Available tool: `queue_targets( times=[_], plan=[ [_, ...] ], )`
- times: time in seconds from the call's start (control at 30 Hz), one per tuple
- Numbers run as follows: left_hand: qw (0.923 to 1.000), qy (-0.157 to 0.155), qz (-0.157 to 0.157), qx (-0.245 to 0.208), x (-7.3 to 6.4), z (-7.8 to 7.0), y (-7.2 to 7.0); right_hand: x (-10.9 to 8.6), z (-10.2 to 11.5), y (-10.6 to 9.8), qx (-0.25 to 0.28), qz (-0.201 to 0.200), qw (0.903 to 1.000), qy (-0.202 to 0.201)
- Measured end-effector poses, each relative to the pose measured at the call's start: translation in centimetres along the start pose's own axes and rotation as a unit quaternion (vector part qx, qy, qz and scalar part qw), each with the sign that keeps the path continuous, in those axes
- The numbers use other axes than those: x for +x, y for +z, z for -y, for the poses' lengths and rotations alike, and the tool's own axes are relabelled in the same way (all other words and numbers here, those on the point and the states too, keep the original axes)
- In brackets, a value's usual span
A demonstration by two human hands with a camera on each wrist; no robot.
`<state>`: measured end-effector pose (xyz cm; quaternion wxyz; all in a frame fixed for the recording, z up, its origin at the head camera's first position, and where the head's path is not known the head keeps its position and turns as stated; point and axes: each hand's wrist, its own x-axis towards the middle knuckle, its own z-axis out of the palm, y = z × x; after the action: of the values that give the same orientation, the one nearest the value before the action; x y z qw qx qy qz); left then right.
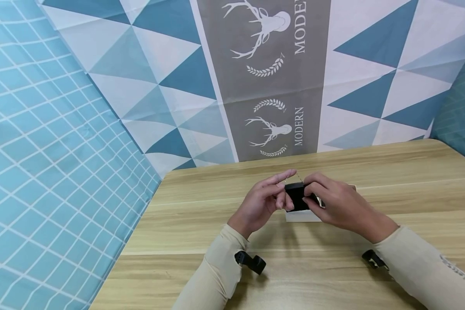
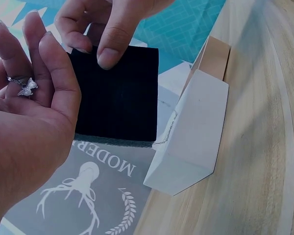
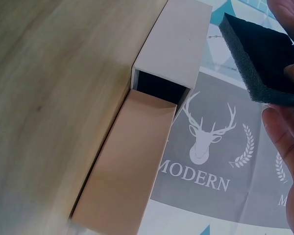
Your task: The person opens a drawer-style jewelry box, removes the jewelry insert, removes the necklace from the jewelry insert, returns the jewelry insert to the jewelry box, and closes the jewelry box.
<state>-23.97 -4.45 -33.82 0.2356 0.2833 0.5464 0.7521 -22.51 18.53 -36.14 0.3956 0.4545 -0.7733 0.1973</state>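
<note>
My right hand (image 1: 339, 204) pinches a square black foam pad (image 1: 296, 199) between thumb and fingers, above the wooden table. In the left wrist view the pad (image 2: 120, 105) hangs flat side toward the camera, right beside my left hand (image 2: 41, 105). A silver butterfly pendant (image 2: 27, 88) lies against the curled fingers of that hand. Fine necklace chain (image 2: 170, 127) dangles past the pad's lower corner. Seen from the head, more thin chain (image 1: 300, 177) runs near the left fingertip toward the right hand. How the chain passes behind the pad is hidden.
Behind and below the hands a white box (image 3: 174, 44) lies on the wooden table (image 1: 178, 262), with a tan section (image 3: 125, 161) extending from its dark opening. A patterned cloth (image 1: 271, 86) with deer heads hangs at the table's far edge.
</note>
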Motion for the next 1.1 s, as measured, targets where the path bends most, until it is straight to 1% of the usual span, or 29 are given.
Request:
queue_targets(
  times=[0.2, 0.43, 0.63, 0.93, 1.1],
  plan=[
    [1.0000, -0.002, 0.002, -0.001, -0.10, 0.00, -0.03, 0.04, -0.02, 0.24, -0.005, -0.003, 0.9999, -0.010],
    [0.9999, -0.003, 0.007, -0.010, -0.20, -0.03, 0.01, -0.14, 0.00, 0.16, -0.012, 0.012, 0.9999, 0.000],
    [0.9999, -0.001, 0.008, -0.007, -0.22, -0.17, -0.02, -0.21, -0.08, 0.07, -0.008, 0.012, 0.9999, 0.007],
    [1.0000, 0.007, 0.004, -0.005, -0.27, -0.53, -0.15, -0.16, -0.05, 0.18, -0.006, 0.013, 0.9999, 0.003],
    [1.0000, 0.009, 0.001, -0.002, -0.32, -0.83, -0.27, -0.26, -0.14, 0.00, -0.008, 0.013, 0.9998, 0.013]
  ],
)
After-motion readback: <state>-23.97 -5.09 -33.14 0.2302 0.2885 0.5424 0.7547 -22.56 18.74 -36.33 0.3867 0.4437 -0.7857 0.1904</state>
